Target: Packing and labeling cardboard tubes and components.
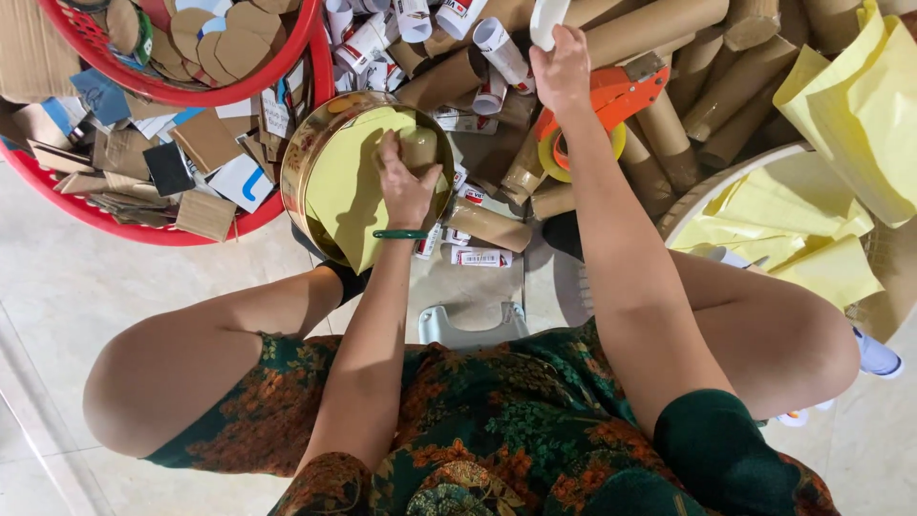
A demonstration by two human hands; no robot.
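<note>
Seen from above, the left hand (405, 182) sits near the centre of the view, fingers curled shut around a short cardboard tube (417, 148) and pressing it onto a yellow paper sheet (349, 191) that lies in a round gold tin (304, 153); a green bangle (400, 234) rings that wrist. The tin stands at about 10 o'clock from the person's lap, touching the red basket (181, 234) of cardboard scraps at 9 o'clock from it. The right hand (562, 67) reaches up to 12 o'clock, fingers closed on a white paper strip (547, 21) at the top edge of the view. Just below that hand, at 5 o'clock from it, an orange tape dispenser (611, 100) rests on a heap of long brown cardboard tubes (669, 57). Small rolled white labels (478, 256) lie between tin and tubes. At 3 o'clock a shallow basket (702, 182) holds more yellow sheets (793, 229)
</note>
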